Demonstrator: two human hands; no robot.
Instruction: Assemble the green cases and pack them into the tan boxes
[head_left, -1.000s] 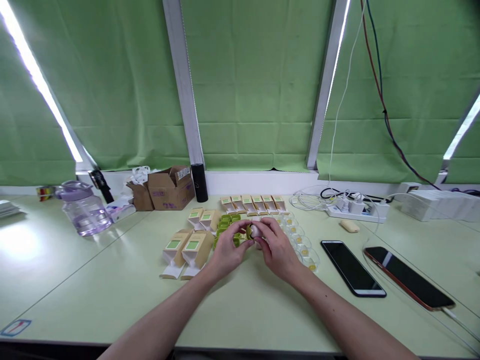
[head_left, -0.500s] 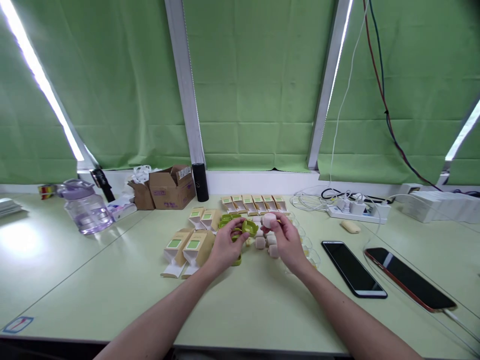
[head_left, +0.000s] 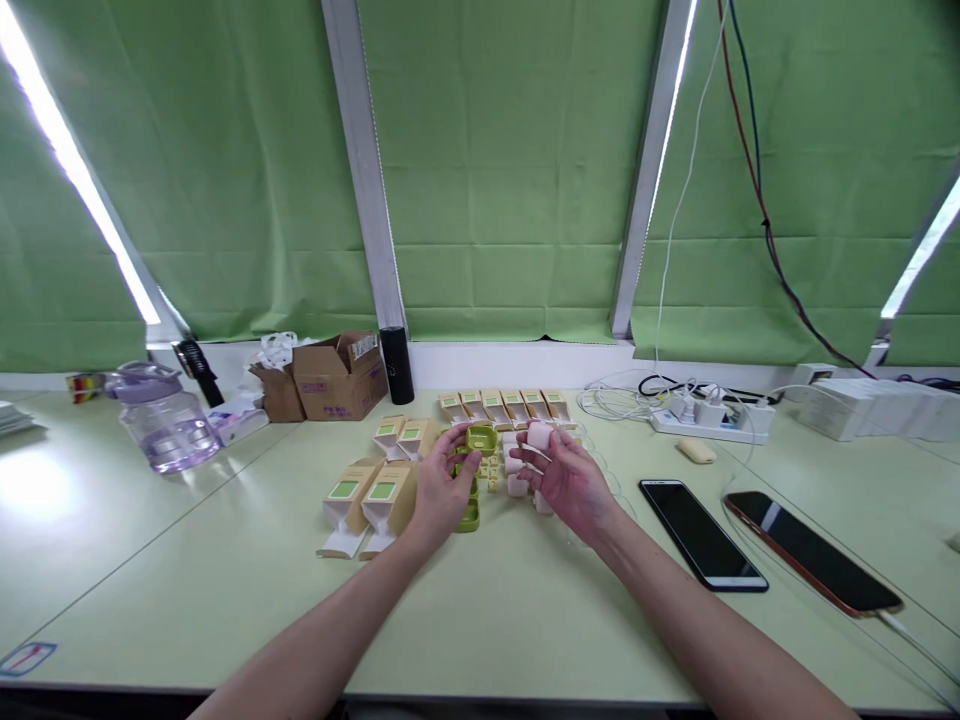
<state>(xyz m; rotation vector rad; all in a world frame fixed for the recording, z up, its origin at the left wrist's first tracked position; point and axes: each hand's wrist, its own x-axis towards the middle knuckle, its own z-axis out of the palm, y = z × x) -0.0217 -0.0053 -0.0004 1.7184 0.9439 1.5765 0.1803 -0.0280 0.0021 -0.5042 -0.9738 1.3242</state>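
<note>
My left hand (head_left: 442, 482) is closed on a small green square cup (head_left: 481, 440), its open side turned toward me. In my right hand (head_left: 574, 480), a pale pinkish-white rounded block (head_left: 539, 435) is pinched between thumb and forefinger, the other fingers loosely spread. The block is to the right of the cup, apart from it. Below my left hand lie more green cups (head_left: 469, 516), partly covered by it. Small yellow pieces (head_left: 490, 470) rest between the hands. Several similar pale blocks (head_left: 516, 486) sit under my right hand, which partly hides them.
Open kraft boxes (head_left: 389, 495) with green labels stand at left, and a row of them (head_left: 495, 407) behind. Clear plastic shells (head_left: 616, 482) lie right of the blocks. Two phones (head_left: 701, 535), a power strip (head_left: 709, 425), a purple-lidded jug (head_left: 169, 425) and a cardboard box (head_left: 341, 380) surround them.
The green cup has moved slightly left and up, and its opening has turned toward me. My right hand has rotated, its lower fingers spreading around the pale block. The view has shifted a little.
</note>
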